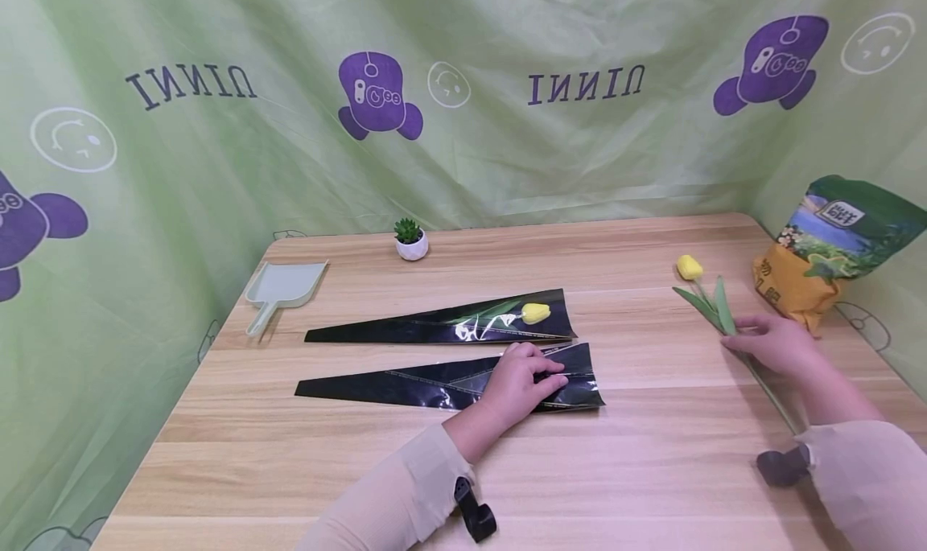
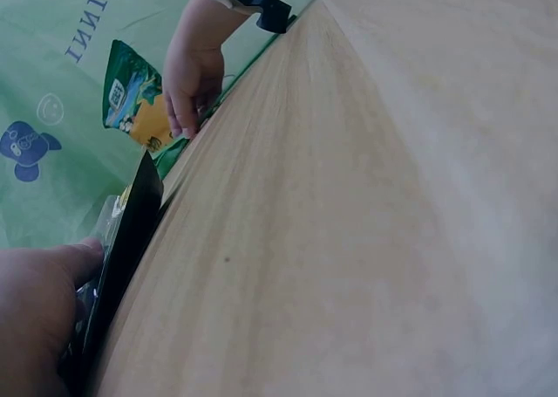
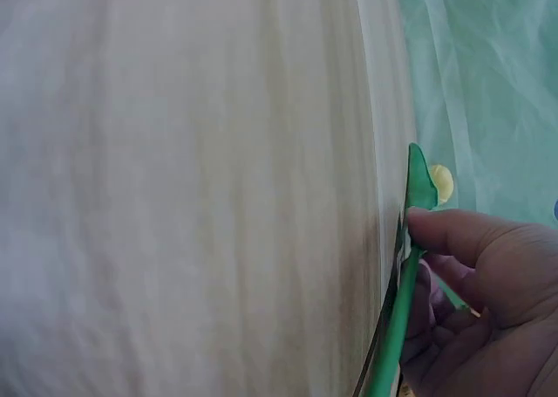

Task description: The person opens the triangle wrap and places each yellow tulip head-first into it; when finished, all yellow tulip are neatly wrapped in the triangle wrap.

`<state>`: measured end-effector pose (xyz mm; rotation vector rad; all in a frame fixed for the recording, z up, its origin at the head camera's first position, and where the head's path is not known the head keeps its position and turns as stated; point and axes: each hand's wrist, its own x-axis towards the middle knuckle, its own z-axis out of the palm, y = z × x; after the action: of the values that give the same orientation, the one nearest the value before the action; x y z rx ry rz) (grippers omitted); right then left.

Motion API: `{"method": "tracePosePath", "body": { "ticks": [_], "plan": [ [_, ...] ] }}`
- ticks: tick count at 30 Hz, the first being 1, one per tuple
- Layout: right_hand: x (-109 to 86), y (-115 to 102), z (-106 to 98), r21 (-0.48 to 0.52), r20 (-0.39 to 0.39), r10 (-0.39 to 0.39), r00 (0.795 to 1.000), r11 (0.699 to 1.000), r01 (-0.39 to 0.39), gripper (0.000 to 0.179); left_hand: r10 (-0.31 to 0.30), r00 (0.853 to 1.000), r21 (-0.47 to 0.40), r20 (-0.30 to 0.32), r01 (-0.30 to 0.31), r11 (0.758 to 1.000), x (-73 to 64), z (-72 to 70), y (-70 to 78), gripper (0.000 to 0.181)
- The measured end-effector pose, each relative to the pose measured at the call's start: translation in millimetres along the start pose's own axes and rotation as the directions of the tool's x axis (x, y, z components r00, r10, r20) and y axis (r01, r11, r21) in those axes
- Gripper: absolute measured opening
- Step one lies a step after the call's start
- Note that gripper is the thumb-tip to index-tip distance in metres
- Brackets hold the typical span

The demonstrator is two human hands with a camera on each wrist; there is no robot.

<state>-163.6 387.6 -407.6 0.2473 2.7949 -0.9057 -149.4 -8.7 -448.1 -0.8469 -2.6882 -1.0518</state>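
Note:
In the head view my left hand [image 1: 516, 382] lies over the wide end of the nearer black flower sleeve [image 1: 413, 384], its thumb and fingers gripping the sleeve near the opening. The left wrist view shows the thumb against the sleeve's [image 2: 131, 231] see-through front. At the right of the table, my right hand [image 1: 778, 346] pinches the stem of a yellow artificial tulip [image 1: 690, 268] just below its leaves. The green stem [image 3: 397, 336] shows between thumb and fingers in the right wrist view. A second sleeve [image 1: 384, 329], just beyond the first, contains another yellow tulip [image 1: 536, 314].
A green and orange printed bag [image 1: 826, 245] stands at the right back, close beyond my right hand. A small potted succulent [image 1: 411, 244] sits at the back edge, and a pale dustpan [image 1: 286, 285] lies at the left. Green printed curtain [image 1: 492, 149] surrounds the wooden table [image 1: 623, 487].

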Motion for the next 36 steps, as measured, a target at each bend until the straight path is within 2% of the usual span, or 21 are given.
{"method": "tracePosePath", "body": {
  "ticks": [6,10,11,13,16,17,19,20,21,22,24,26,27,28,30,32,36],
  "plan": [
    [1.3,-6.8,0.9,0.034,-0.010,-0.029,1.000,0.999,0.029,0.071,0.027,1.000,0.022,-0.013,-0.027,0.999,0.3,0.1,-1.4,0.020],
    [0.4,-16.4,2.9,0.169,-0.033,-0.042,0.999,0.984,0.047,0.070,0.030,0.999,0.036,-0.018,-0.030,0.999,0.3,-1.1,-0.9,0.020],
    [-0.2,-19.3,3.5,0.217,-0.041,-0.050,0.998,0.975,0.057,0.068,0.032,0.999,0.041,-0.020,-0.031,0.999,0.3,-1.4,-0.8,0.020],
    [-1.4,-25.6,4.4,0.324,-0.055,-0.063,0.996,0.943,0.078,0.053,0.037,0.999,0.054,-0.026,-0.035,0.998,0.2,-1.8,-0.9,0.020],
    [-4.0,-35.5,5.0,0.457,-0.066,-0.083,0.994,0.883,0.104,0.026,0.048,0.998,0.081,-0.036,-0.045,0.996,0.3,-1.5,-2.1,0.020],
    [-4.9,-38.9,5.2,0.496,-0.070,-0.082,0.994,0.862,0.106,0.023,0.052,0.998,0.087,-0.040,-0.049,0.995,0.5,-1.5,-2.5,0.020],
    [-7.1,-45.3,6.1,0.628,-0.067,-0.077,0.995,0.772,0.103,0.036,0.059,0.997,0.091,-0.047,-0.054,0.994,1.0,-1.3,-3.3,0.021],
    [-8.6,-48.4,6.9,0.694,-0.068,-0.076,0.995,0.713,0.102,0.045,0.060,0.997,0.086,-0.049,-0.056,0.995,1.2,-1.3,-3.6,0.021],
    [-10.0,-51.4,8.0,0.762,-0.073,-0.078,0.994,0.639,0.106,0.056,0.060,0.997,0.079,-0.050,-0.055,0.995,1.5,-1.4,-3.9,0.021],
    [-11.4,-54.4,9.3,0.828,-0.079,-0.081,0.994,0.550,0.111,0.063,0.059,0.997,0.071,-0.050,-0.055,0.996,1.6,-1.8,-3.8,0.022],
    [-13.8,-60.3,12.6,0.929,-0.096,-0.094,0.991,0.349,0.123,0.068,0.053,0.997,0.062,-0.049,-0.050,0.997,1.8,-2.0,-4.4,0.022],
    [-16.1,-65.5,16.8,0.968,-0.124,-0.106,0.987,0.204,0.144,0.057,0.043,0.998,0.052,-0.043,-0.041,0.998,2.1,-2.0,-4.7,0.023],
    [-16.6,-68.1,19.3,0.977,-0.141,-0.113,0.984,0.143,0.157,0.051,0.039,0.998,0.049,-0.041,-0.037,0.998,2.2,-1.8,-4.8,0.023],
    [-17.4,-70.7,21.5,0.982,-0.154,-0.114,0.982,0.094,0.165,0.047,0.035,0.999,0.045,-0.040,-0.033,0.998,2.3,-1.8,-4.9,0.023],
    [-18.2,-75.5,26.4,0.982,-0.180,-0.105,0.978,0.043,0.186,0.045,0.027,0.999,0.034,-0.039,-0.025,0.999,2.4,-1.8,-5.2,0.024],
    [-18.7,-79.5,31.2,0.979,-0.204,-0.080,0.976,0.012,0.206,0.046,0.021,0.999,0.030,-0.040,-0.020,0.999,2.5,-1.8,-5.0,0.024],
    [-20.4,-84.3,39.1,0.972,-0.234,-0.012,0.972,-0.001,0.234,0.045,0.014,0.999,0.038,-0.037,-0.013,0.999,2.3,-2.0,-4.3,0.024]
  ]
}}
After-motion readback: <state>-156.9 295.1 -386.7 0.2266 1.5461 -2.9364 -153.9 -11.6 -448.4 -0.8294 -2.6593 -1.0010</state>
